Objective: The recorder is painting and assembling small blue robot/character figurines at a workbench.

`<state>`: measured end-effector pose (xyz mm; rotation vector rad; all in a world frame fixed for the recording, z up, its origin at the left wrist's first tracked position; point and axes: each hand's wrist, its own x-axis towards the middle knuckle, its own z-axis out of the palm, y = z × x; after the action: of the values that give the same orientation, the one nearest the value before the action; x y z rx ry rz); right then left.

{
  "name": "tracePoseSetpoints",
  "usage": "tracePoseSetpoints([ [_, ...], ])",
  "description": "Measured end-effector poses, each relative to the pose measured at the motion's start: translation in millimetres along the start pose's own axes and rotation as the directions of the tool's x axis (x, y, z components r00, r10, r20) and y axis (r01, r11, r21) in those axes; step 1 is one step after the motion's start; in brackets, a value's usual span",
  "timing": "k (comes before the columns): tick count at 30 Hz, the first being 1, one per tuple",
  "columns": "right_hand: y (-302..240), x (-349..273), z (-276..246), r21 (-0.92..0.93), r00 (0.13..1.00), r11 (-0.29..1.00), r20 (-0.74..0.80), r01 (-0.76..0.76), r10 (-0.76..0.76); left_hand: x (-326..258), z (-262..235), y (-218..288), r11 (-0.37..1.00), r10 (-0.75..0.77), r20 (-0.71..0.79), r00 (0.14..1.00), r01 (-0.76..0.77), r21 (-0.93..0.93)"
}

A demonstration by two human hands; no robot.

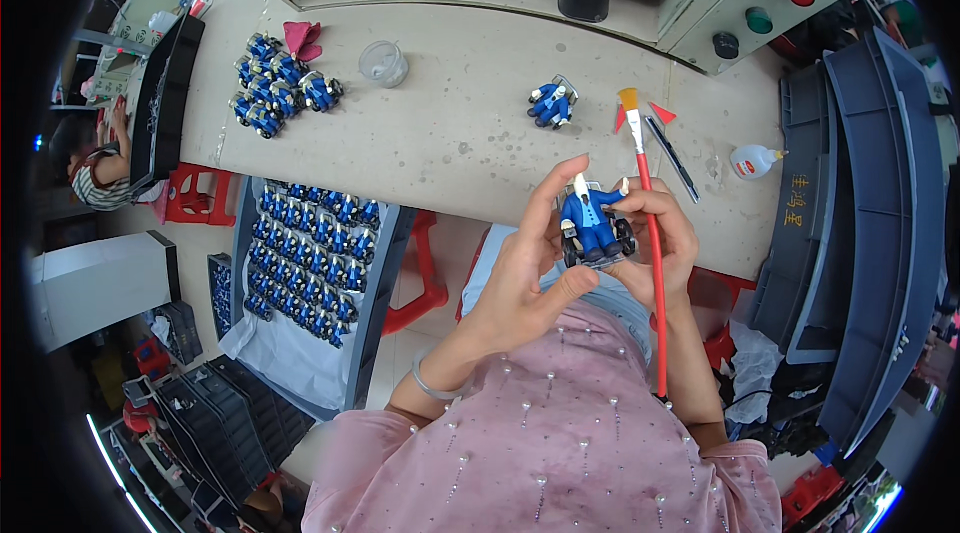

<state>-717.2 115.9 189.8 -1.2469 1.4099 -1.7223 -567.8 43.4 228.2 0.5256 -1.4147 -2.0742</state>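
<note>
A small seated figurine point(592, 216) in a blue suit, in a black-wheeled wheelchair, is held up in front of me. My left hand point(530, 278) grips it from the left, thumb at its base and index finger raised beside its head. My right hand point(662, 241) steadies its right side and also holds a flat paintbrush point(650, 223) with a red handle, bristles pointing away from me. Just beyond my hands, another figurine point(552, 105) lies on the table point(450, 133). Near the brush are a black pen point(672, 159) and a red triangular piece point(663, 114).
A cluster of figurines point(275, 88), a pink cloth point(302, 40) and a clear cup point(384, 64) stand at the far left. A glue bottle point(757, 162) is at right. Below left, a grey crate point(362, 373) holds rows of figurines. Stacked grey crates point(870, 203) flank the right. Another person point(100, 168) sits far left.
</note>
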Motion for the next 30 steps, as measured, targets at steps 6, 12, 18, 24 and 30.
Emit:
tracePoseSetpoints([
  [6,0.8,-1.6,-3.6,0.029,0.999,0.999,0.02,0.041,-0.042,-0.2,-2.7,1.8,0.995,-0.039,0.044,0.998,0.043,-0.087],
  [12,-0.3,-3.0,-2.4,0.096,0.999,0.994,0.023,0.046,-0.048,2.5,-6.8,3.5,0.947,-0.099,0.163,0.982,0.143,-0.289],
  [18,-1.4,-1.8,-4.8,-0.04,0.993,0.993,0.015,0.114,-0.114,3.0,-5.6,4.8,0.945,-0.12,0.146,0.982,0.158,-0.288],
  [24,1.2,-6.2,-0.3,-0.076,0.988,0.987,-0.052,0.14,-0.144,3.0,-5.2,7.1,0.942,-0.129,0.144,0.981,0.167,-0.292],
  [30,-1.1,-3.8,-0.7,-0.082,0.993,0.99,-0.032,0.111,-0.114,2.2,-8.2,9.8,0.958,-0.141,0.139,0.98,0.171,-0.231],
])
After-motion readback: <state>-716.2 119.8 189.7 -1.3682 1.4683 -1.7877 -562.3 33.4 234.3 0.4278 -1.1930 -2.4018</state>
